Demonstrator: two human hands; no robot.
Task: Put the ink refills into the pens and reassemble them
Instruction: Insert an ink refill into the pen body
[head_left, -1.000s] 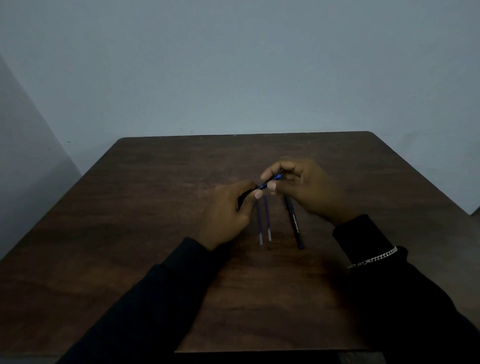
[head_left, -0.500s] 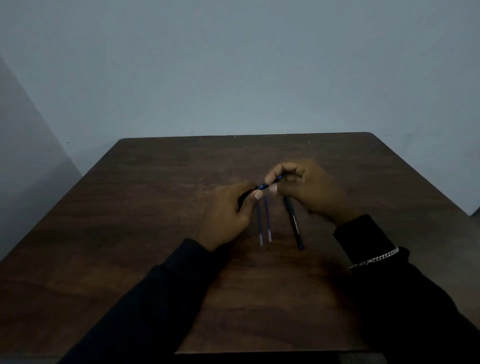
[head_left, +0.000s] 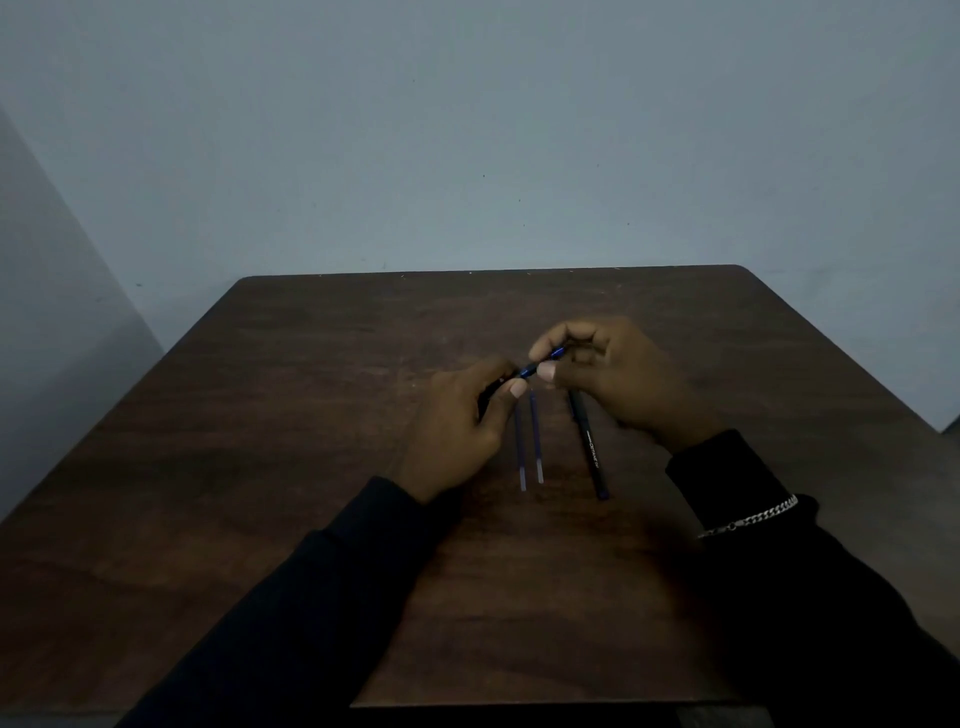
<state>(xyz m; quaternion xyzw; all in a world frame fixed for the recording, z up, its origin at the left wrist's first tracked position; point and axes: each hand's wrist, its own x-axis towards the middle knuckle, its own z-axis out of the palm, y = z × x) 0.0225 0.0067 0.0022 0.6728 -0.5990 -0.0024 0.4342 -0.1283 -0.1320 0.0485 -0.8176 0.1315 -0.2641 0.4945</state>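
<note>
- Head view: the person is sitting at a dark brown tabletop (head_left: 311, 467), and both hands are meeting near the middle of it.
- The left hand (head_left: 462, 426) is pinching the black end of a pen (head_left: 535, 366) between thumb and fingers, and that end is mostly hiding inside the hand.
- The right hand (head_left: 618, 374) is pinching the shiny blue end of the same pen, with the thumb underneath and the fingers curling over the top.
- The pen is sitting in the air just above the tabletop, tilting up toward the right hand.
- It is too dark and small to tell if the blue piece is going on or coming off.
- Two thin blue ink refills (head_left: 530, 441) are lying side by side on the tabletop, just under the hands, pointing toward the near edge.
- A second black pen (head_left: 589, 452) is lying just to the right of the refills, partly tucking under the right hand.
- A silver bracelet (head_left: 748, 519) is showing on the right sleeve.
- I think the job is only beginning, because both refills are still lying outside the pens.
- What looks left: getting a refill into the held pen, closing it, then doing the same for the other pen.
</note>
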